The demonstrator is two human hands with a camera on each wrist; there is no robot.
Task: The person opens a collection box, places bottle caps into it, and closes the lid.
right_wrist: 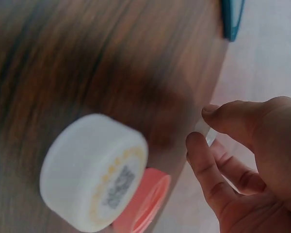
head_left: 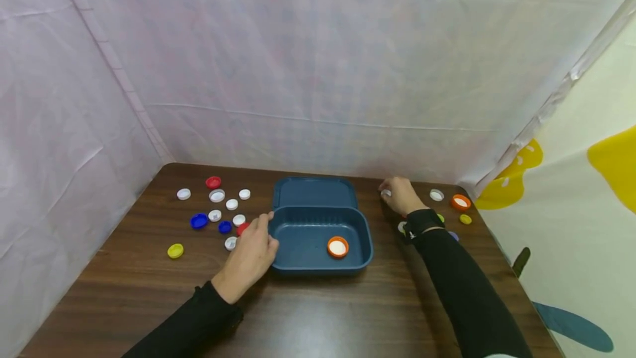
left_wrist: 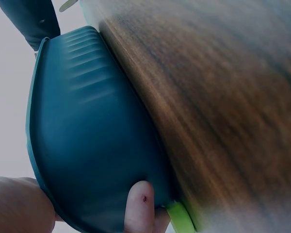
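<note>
An open blue plastic box [head_left: 298,253] stands on the wooden table, its lid [head_left: 315,192] folded back behind it. An orange-rimmed cap [head_left: 338,247] with a white centre lies inside. My left hand [head_left: 250,253] holds the box by its left side; in the left wrist view a finger [left_wrist: 139,206] lies low against the outer wall. A green cap [left_wrist: 180,218] shows beside that finger. Beyond the box's right side, my right hand [head_left: 401,196] pinches a small whitish cap [right_wrist: 206,133] between thumb and fingertips, raised above the table.
Several loose caps lie left of the box, among them a yellow cap [head_left: 175,251] and a blue cap [head_left: 199,221]. More lie at the right, including an orange cap [head_left: 460,202]. A white cap [right_wrist: 94,174] and red cap [right_wrist: 144,199] sit near the right wrist. White cloth [head_left: 318,70] hangs behind.
</note>
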